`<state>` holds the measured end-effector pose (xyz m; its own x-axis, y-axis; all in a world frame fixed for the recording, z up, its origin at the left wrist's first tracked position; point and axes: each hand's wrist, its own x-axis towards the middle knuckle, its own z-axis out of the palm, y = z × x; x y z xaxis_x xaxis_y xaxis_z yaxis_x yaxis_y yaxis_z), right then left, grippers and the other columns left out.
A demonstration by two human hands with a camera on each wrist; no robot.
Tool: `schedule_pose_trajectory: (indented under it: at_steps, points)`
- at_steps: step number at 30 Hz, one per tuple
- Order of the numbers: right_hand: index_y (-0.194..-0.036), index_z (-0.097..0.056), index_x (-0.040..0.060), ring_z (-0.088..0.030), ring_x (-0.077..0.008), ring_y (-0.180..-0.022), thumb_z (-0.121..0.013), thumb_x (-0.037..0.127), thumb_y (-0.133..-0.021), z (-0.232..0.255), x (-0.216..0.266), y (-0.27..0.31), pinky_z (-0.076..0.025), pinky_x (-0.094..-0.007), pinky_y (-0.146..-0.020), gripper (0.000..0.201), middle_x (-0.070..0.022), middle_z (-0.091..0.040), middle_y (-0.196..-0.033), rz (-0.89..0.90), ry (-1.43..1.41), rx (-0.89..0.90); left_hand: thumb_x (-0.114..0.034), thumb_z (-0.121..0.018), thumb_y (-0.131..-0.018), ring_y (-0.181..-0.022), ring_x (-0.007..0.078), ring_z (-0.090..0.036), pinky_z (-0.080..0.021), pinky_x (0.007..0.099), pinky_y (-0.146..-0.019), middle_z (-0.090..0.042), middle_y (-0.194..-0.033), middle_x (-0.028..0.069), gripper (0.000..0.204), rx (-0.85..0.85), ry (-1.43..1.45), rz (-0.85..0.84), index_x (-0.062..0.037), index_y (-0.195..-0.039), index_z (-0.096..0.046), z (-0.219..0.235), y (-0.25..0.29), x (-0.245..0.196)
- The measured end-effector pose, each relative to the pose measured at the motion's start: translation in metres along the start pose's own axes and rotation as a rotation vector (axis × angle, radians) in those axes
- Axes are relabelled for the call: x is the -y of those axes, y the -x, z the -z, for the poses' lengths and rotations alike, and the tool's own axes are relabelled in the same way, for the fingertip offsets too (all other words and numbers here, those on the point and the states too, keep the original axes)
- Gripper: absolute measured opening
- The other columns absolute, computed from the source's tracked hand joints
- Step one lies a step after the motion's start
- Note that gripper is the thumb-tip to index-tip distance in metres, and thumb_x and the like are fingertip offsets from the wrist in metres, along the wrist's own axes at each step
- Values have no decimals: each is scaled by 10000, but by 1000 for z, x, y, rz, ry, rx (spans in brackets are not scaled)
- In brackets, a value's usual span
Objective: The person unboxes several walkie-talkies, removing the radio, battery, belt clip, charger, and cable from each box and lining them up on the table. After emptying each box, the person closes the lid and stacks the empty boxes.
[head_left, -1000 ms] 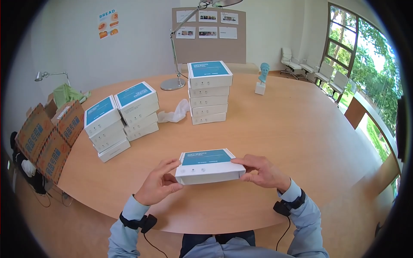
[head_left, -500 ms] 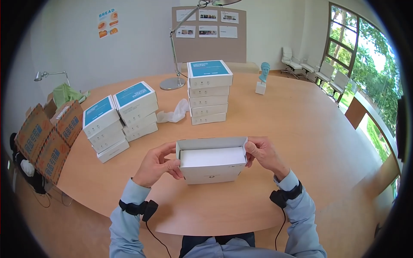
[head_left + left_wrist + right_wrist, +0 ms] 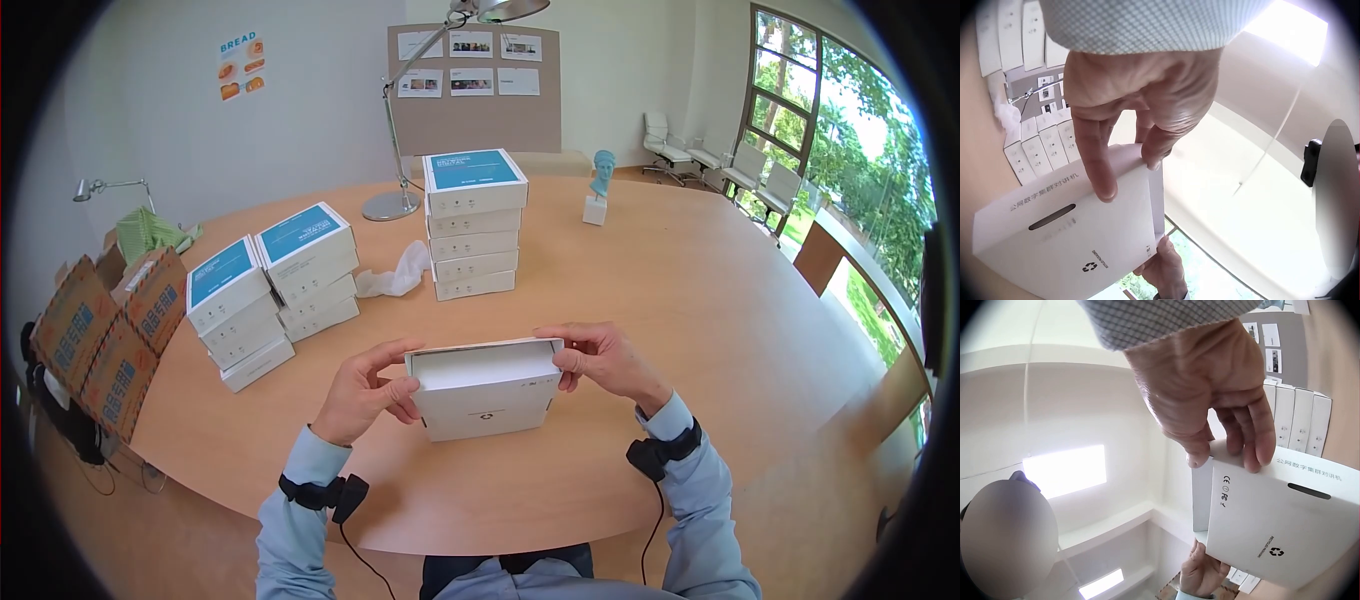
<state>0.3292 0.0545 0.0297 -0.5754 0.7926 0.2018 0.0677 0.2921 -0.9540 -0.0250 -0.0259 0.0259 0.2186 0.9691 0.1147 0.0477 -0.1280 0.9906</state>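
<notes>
Both hands hold a white cardboard box (image 3: 488, 408) close over the near part of the table, tipped so its printed base faces me. A recycling mark shows on that base, and the box's upper end is open with a plain white surface inside. My left hand (image 3: 362, 392) grips the left end, thumb on the near face and fingers behind. At the right end my right hand (image 3: 607, 362) pinches the upper corner between thumb and fingers. In the left wrist view a dark slot runs along the box (image 3: 1079, 231); the right wrist view shows printed marks near the opening.
Beyond the box, a tall stack of white boxes with a blue top (image 3: 473, 225) stands mid-table. Two shorter stacks (image 3: 270, 275) sit to the left, near a crumpled white wrapping (image 3: 395, 272). A lamp base (image 3: 390, 206) and small bust (image 3: 598, 190) are farther back; cartons (image 3: 105, 340) stand at left.
The box went from blue face up to tipped, bringing its white base and open end into view. Since then it has tilted slightly further, narrowing the visible opening. Both hands keep their hold.
</notes>
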Motion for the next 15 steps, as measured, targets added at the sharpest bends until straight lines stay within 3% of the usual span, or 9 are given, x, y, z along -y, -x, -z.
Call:
schedule_pose_trajectory:
  at_steps: [2,4,9,11,15]
  points:
    - [-1376,-651,36,-709,-130,-691,-620,294,-1061,4,-9,0,-608,-261,-621,409,-41,-679,-830,30,31,36,-172,-693,-993,-760,218,-740,-640,316,-632,-658,-1229,132,462,15,16,0,-4,-1407,-574,1,0,4]
    - [-1376,-642,22,-714,-131,-700,-624,274,-1058,6,-12,1,-610,-262,-621,405,-46,-684,-852,-15,-1,37,-151,-699,-985,-758,207,-729,-637,308,-641,-633,-1269,141,410,20,60,70,3,-1356,-613,1,2,3]
    - [-1386,-605,-14,-728,-143,-719,-598,224,-1066,-11,8,4,-622,-266,-633,399,-68,-702,-906,-127,2,-52,-135,-684,-986,-748,178,-716,-630,303,-651,-659,-1203,140,438,-69,-12,60,12,-1381,-565,-16,6,-3]
    - [-1393,-581,-31,-730,-153,-712,-571,189,-1066,-12,19,6,-628,-265,-641,394,-77,-698,-940,-290,-9,-7,-131,-675,-989,-750,168,-713,-627,301,-654,-660,-1194,138,452,-109,-20,42,15,-1395,-541,-20,12,-7]
    - [-1394,-585,-20,-734,-154,-757,-590,125,-1045,-13,8,11,-634,-268,-679,378,-70,-672,-979,-268,-22,82,-83,-677,-976,-778,168,-709,-605,283,-668,-599,-1293,161,431,-111,-63,83,23,-1364,-520,-25,35,-5]
